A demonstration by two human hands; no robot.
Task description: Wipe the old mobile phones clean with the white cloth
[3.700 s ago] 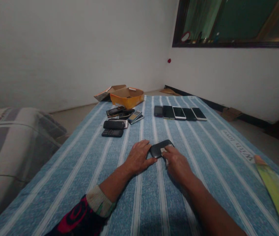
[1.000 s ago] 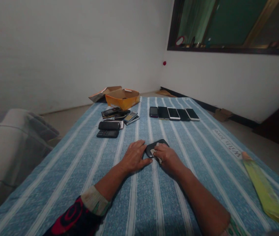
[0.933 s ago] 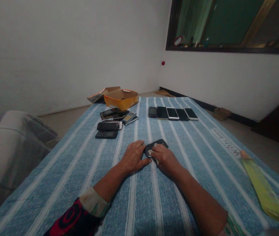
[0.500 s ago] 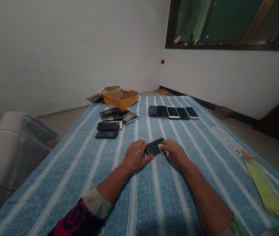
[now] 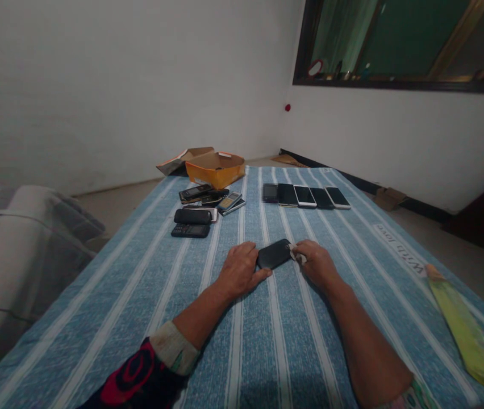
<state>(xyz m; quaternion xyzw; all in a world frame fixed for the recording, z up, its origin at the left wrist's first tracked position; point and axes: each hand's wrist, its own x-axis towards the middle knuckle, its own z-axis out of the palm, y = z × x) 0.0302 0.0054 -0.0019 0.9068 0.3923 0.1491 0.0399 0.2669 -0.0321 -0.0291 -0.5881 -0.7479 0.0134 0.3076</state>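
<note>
As the phone (image 5: 274,254) lies between them, the left hand (image 5: 240,270) pinches its end. The right hand (image 5: 318,264) squeezes a cloth (image 5: 299,257)

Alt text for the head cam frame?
Two bare hands hold a black rounded phone on a blue white-striped bedsheet: the left hand grips its end, the right hand pinches a white cloth at its other end. Beyond lie a row of five smartphones, a pile of older phones and an orange cardboard box.

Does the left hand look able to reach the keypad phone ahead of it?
Probably yes: only bare striped sheet lies between the left hand and the keypad phone, though the hand now steadies the dark phone and must stretch forward.
</note>
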